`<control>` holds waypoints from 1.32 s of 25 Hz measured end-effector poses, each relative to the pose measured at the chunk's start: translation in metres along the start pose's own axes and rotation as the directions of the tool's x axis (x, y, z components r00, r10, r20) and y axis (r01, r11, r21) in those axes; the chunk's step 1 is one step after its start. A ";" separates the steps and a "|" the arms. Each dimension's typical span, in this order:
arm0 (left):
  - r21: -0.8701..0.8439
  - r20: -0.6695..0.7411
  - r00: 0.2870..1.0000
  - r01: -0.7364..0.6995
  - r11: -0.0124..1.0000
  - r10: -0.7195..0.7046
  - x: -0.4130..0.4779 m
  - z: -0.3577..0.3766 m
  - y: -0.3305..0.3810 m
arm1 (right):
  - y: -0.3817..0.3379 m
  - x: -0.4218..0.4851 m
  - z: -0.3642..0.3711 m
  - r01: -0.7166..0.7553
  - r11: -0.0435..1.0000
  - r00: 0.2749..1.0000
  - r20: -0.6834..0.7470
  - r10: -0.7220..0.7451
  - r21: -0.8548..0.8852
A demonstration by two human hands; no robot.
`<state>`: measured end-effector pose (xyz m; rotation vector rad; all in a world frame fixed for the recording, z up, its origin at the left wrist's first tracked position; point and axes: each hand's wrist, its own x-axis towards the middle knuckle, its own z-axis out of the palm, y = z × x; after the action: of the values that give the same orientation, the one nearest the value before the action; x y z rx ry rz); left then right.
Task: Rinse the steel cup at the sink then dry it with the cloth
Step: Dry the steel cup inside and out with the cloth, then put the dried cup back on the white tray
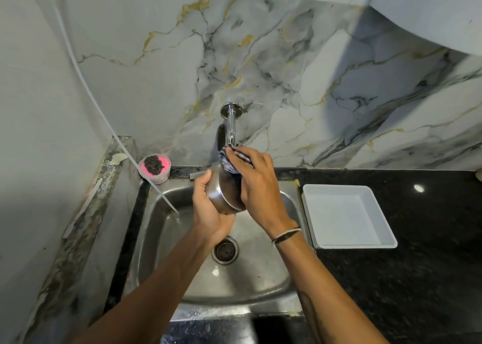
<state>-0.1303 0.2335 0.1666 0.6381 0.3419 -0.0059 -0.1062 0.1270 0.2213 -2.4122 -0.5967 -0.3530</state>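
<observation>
Over the steel sink [156, 239] my left hand [208, 210] grips the steel cup [224, 190] from below, with the cup's base tilted toward me. My right hand [258, 184] holds a dark striped cloth [230, 161] against the cup's far end, just under the tap [230, 127]. Most of the cloth is hidden behind my fingers and the cup. I see no water running from the tap.
A white plastic tray [347, 216] sits on the black counter [417, 278] right of the sink. A pink soap tub with a dark scrubber [154, 167] stands at the sink's back left corner. A thin white hose [167, 203] drops into the basin. The drain [225, 250] lies below my hands.
</observation>
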 end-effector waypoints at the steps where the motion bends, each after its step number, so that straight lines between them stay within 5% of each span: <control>1: -0.021 0.015 0.999 -0.044 0.999 0.044 0.005 -0.009 0.006 | -0.001 -0.009 0.005 0.003 1.000 1.000 0.006 -0.003 -0.006; 5: -0.150 -0.026 0.997 0.070 0.986 -0.075 0.007 -0.009 0.009 | 0.003 -0.044 0.022 0.307 0.949 0.948 0.114 -0.297 -0.080; 8: -0.188 -0.002 0.992 0.125 0.974 -0.128 0.009 -0.014 -0.001 | 0.009 -0.032 0.023 0.043 0.999 0.997 0.064 -0.041 -0.031; 11: -0.129 -0.016 0.994 0.107 0.986 -0.110 0.007 -0.007 0.000 | 0.009 -0.042 0.023 0.217 0.976 0.972 0.098 -0.213 -0.028; 14: 0.090 -0.146 0.988 0.061 0.994 -0.047 -0.005 0.007 -0.001 | 0.012 -0.033 0.023 -0.009 0.998 1.000 0.013 0.008 0.062; 15: 0.079 -0.116 0.992 0.062 0.995 -0.052 -0.011 0.015 -0.005 | 0.008 -0.035 0.025 0.018 0.999 1.000 0.008 -0.018 0.048; 17: -0.238 0.022 0.977 0.209 0.949 -0.210 -0.004 0.018 0.000 | 0.007 -0.038 0.028 0.213 0.976 0.975 0.078 -0.210 -0.035; 18: -0.123 -0.056 0.982 0.170 0.978 -0.178 -0.003 0.015 -0.003 | 0.014 -0.031 0.025 0.207 0.978 0.975 0.088 -0.204 -0.024; 19: 0.068 -0.099 0.994 0.057 0.996 -0.050 -0.007 0.016 -0.012 | 0.024 -0.021 0.020 0.097 0.995 0.991 0.088 -0.096 -0.008; 21: 0.056 -0.066 0.992 0.111 0.992 -0.108 -0.006 0.008 -0.008 | 0.041 -0.007 0.012 -0.250 0.964 0.963 0.124 0.239 0.091; 24: 0.426 -0.010 0.979 -0.181 0.886 0.205 0.005 0.004 -0.010 | 0.041 -0.023 0.015 -0.608 0.670 0.790 0.410 0.456 0.426; 27: 0.818 0.158 0.930 -0.312 0.484 0.333 0.023 -0.015 -0.017 | 0.047 -0.052 0.013 -0.798 0.118 0.581 0.701 0.414 0.591; 29: 0.908 0.171 0.933 -0.274 0.317 0.317 0.037 -0.029 -0.017 | 0.074 -0.061 0.003 -0.769 -0.098 0.543 0.726 0.423 0.632; 31: 0.958 0.179 0.932 -0.238 0.162 0.314 0.048 -0.033 -0.026 | 0.108 -0.070 -0.008 -0.690 -0.181 0.545 0.668 0.506 0.700; 33: 0.961 0.269 0.931 -0.278 -0.001 0.247 0.055 -0.027 -0.045 | 0.144 -0.077 -0.017 -0.636 -0.141 0.535 0.565 0.628 0.759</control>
<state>-0.0921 0.2183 0.1029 2.2000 0.1182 0.1331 -0.1032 -0.0108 0.1313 -1.1319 0.4581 0.4221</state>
